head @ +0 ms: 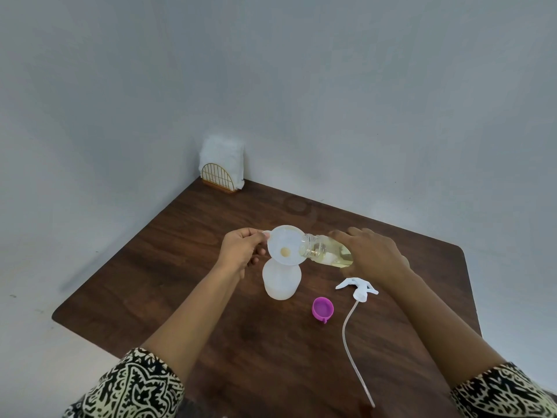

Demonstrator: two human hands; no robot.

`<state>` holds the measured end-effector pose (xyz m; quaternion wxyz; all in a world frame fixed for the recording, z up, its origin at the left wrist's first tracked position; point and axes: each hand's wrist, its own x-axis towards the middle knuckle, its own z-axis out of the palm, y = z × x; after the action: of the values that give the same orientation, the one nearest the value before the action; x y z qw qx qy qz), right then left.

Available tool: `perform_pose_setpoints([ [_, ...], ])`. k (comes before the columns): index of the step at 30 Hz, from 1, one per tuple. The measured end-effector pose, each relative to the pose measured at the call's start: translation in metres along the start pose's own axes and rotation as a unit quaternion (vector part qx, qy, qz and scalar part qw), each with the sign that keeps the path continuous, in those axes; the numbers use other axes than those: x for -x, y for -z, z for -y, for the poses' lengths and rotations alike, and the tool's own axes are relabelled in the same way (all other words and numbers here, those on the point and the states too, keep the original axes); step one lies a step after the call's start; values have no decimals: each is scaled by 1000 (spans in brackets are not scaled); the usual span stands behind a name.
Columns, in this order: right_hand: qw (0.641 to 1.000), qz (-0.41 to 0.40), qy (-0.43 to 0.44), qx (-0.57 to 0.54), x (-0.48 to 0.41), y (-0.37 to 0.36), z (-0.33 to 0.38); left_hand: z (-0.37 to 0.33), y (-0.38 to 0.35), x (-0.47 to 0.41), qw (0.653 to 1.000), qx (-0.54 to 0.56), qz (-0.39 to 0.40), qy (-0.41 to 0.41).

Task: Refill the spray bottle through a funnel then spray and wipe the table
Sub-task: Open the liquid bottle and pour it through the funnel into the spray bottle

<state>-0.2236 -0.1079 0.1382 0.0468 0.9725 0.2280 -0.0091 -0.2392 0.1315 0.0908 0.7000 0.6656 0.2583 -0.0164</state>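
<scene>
A white translucent spray bottle (281, 282) stands uncapped on the dark wooden table (180, 282). A white funnel (284, 244) sits in its neck. My left hand (241, 248) pinches the funnel's tab at its left rim. My right hand (372, 254) grips a clear refill bottle (327, 251) of pale yellow liquid, tipped on its side with its open mouth over the funnel's right edge. A little yellow liquid pools at the funnel's hole.
The white spray head (358, 288) with its long dip tube lies on the table to the right of the bottle. A purple cap (322, 309) lies beside it. A gold wire holder with white napkins (221, 168) stands in the far corner by the wall.
</scene>
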Motion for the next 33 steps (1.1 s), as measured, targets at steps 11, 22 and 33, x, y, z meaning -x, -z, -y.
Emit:
perform_pose_setpoints([
  [11, 1000, 7, 1, 8, -1, 2, 0, -1, 0, 1, 1000, 6, 1, 2],
  [22, 1000, 8, 5, 7, -2, 3, 0, 0, 0, 0, 1000, 0, -1, -1],
  [33, 1000, 7, 11, 11, -3, 0, 2, 2, 1, 0, 1000, -5, 7, -5],
])
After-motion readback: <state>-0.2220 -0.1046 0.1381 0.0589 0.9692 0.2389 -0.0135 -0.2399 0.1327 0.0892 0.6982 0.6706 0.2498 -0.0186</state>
